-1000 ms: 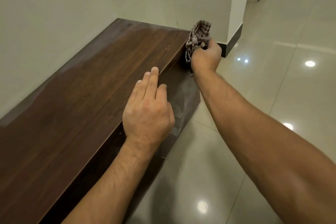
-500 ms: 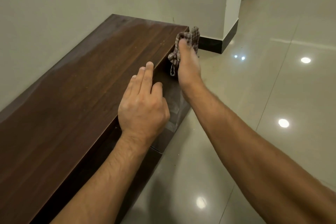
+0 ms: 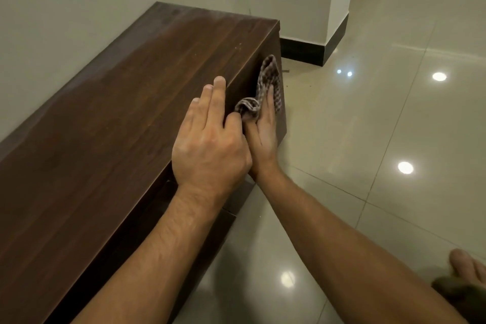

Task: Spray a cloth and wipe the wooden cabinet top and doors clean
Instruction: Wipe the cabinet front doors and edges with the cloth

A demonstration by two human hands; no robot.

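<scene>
Since the earlier frames, the right hand [image 3: 263,130] has come down from the far top corner of the cabinet, and it now lies low on the cabinet front [image 3: 246,72], close beside the left hand [image 3: 210,144]. The checked cloth [image 3: 268,81] has come with it and is spread against the front face below the top edge, with one bunched fold near the right thumb. The right fingers are straight and pressed together, flat on the cloth and pointing away from the person; the thumb is partly hidden behind the left hand. The left hand rests palm down at the front edge of the cabinet top [image 3: 131,108], its fingers straight and held together, its thumb hanging over the edge. The two hands overlap in the view; whether they touch cannot be told. The cabinet stands against a pale wall [image 3: 79,8]. Glossy floor tiles [image 3: 368,126] reflect ceiling lights. A bare foot [image 3: 466,267] shows at the lower right.
</scene>
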